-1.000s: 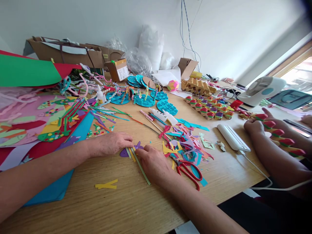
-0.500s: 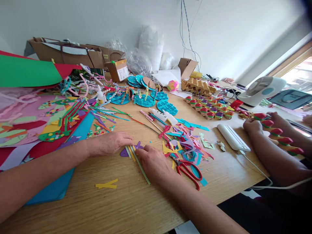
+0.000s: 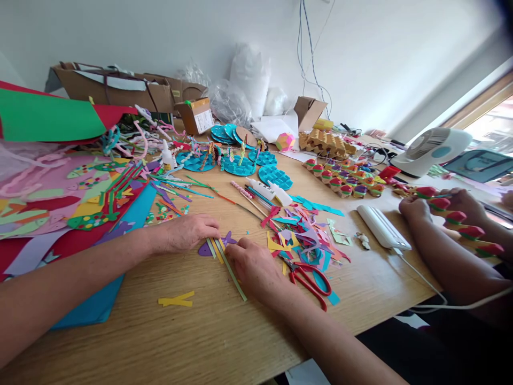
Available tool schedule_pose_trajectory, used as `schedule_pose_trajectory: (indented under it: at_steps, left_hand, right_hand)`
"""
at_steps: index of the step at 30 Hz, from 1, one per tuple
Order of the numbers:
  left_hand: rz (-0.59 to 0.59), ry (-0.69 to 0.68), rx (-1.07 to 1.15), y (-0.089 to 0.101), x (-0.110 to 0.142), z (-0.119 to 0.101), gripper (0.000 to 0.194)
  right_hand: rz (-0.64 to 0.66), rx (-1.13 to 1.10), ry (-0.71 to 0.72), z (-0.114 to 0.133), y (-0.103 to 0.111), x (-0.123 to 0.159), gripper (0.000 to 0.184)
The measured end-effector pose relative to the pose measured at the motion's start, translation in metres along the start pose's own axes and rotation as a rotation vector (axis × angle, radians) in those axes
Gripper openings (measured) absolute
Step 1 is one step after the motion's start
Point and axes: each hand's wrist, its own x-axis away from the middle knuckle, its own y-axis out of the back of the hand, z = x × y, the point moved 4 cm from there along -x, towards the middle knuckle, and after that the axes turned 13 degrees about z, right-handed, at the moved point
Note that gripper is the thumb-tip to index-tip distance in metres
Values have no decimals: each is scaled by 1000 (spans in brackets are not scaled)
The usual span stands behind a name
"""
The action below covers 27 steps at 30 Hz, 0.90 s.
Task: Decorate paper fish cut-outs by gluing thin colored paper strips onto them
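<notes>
A purple paper fish lies on the wooden table with thin yellow strips and a longer pale green strip across it. My left hand is closed, its fingertips at the upper ends of the strips. Opposite, my right hand has its fingers bent and drawn together beside the fish's tail and the green strip. Its fingertips are partly hidden, so the exact grip is hard to see. Two crossed yellow strips lie nearer the table's front edge. Red-handled scissors rest right of my right hand.
Colourful paper scraps, glue bottles and blue discs lie beyond my hands. Layered coloured sheets are at left. To the right are a white power bank with a cable and another person's hands at a painted egg-carton strip.
The view has shifted slightly. My right fingers have moved a little away from the green strip, while my left hand stays at the strips' upper ends.
</notes>
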Motion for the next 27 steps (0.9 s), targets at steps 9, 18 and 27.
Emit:
schedule_pose_trajectory:
  at_steps: [9, 18, 27]
  left_hand:
    - [46, 141, 186, 5, -5, 8, 41]
    - [-37, 289, 247, 23, 18, 8, 27]
    - [82, 289, 239, 14, 53, -37, 23]
  right_hand:
    - [3, -51, 41, 1, 4, 7, 24]
    - [2, -197, 57, 0, 15, 41, 24]
    - [73, -193, -3, 14, 3, 63, 12]
